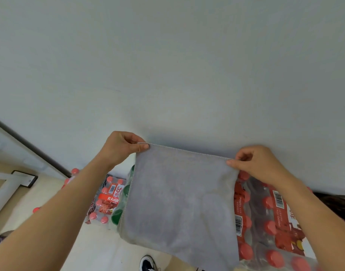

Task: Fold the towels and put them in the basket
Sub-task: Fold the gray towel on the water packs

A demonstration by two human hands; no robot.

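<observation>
Left hand & right hand each pinch a top corner of the grey towel, which hangs in the air above shrink-wrapped bottle packs. Keep edge taut, bring corners together evenly. No basket in view.

Head view — forward and down, hands near
</observation>
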